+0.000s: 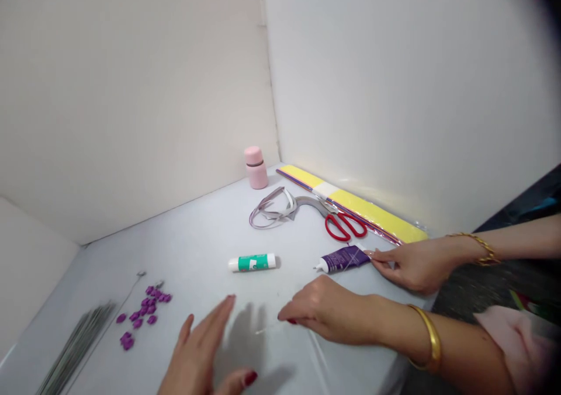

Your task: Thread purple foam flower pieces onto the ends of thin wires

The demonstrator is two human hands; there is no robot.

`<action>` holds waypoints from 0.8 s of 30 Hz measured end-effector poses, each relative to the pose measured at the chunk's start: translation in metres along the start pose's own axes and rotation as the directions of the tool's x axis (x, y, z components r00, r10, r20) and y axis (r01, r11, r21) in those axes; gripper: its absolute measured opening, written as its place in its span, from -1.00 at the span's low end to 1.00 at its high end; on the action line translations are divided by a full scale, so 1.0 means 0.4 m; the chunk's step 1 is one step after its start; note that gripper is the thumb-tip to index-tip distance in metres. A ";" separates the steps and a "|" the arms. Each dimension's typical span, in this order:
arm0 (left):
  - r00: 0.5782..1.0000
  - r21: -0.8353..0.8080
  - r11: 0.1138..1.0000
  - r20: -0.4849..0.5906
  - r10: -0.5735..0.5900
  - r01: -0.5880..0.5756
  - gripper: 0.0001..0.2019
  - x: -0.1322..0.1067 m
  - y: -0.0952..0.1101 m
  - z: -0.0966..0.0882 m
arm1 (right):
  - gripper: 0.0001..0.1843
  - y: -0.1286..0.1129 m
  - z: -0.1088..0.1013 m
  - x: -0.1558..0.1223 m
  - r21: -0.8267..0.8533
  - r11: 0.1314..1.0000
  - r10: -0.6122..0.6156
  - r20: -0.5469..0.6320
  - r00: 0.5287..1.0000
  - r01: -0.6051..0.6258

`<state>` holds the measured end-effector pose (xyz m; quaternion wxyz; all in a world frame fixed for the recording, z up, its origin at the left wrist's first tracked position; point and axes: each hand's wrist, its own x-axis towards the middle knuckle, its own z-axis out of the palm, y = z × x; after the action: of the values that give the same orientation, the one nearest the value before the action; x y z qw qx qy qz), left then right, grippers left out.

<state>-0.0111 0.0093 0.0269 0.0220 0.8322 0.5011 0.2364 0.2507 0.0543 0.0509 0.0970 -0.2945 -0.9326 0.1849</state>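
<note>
From the head camera, 3 hands show over a white table [188, 237]. The person's left hand [197, 351] comes up from the bottom edge with its fingers spread and red nails showing; that grip is wide open and has hold of nothing. The person's right hand [326, 310], with a gold bangle [432, 339] on the wrist, is half curled with its fingertips low by the table, just below a purple tube [344, 259]. Whether that grip pinches anything thin is too hard to tell. A third hand [412, 264], another person's, reaches in from the right edge wearing a gold chain bracelet [475, 249], and its fingertips [372, 256] touch the wide end of the tube. The tube lies flat on the table, its white nozzle pointing left.

Just left of the tube, a green and white glue stick [252, 262] lies on its side. Farther back are red-handled scissors [344, 222], a loop of grey paper strips [274, 207], an upright pink bottle [256, 168] and yellow sheets [372, 214] along the wall. At left, purple pieces [144, 310] lie scattered beside a bundle of thin wires [76, 345].
</note>
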 end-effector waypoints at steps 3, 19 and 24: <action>0.997 0.139 0.990 0.074 -0.002 -0.008 -0.56 -0.010 -0.087 -0.041 | -0.76 0.018 0.033 0.048 -0.071 0.997 0.039 -0.055 0.998 -0.043; 0.831 0.159 0.839 0.135 -0.540 0.520 -0.82 -0.074 -0.128 -0.052 | -0.72 0.067 0.032 -0.011 0.116 0.987 0.141 -0.278 0.950 -0.112; 0.851 -0.051 0.849 0.027 -0.525 0.525 -0.84 -0.037 -0.089 -0.063 | -0.74 0.050 0.016 -0.065 0.182 0.966 0.239 -0.344 0.908 -0.186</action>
<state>-0.0567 0.0093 0.0338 0.1122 0.6643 0.7022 0.2304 0.2799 0.0524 0.0350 0.2678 -0.4156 -0.8450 0.2040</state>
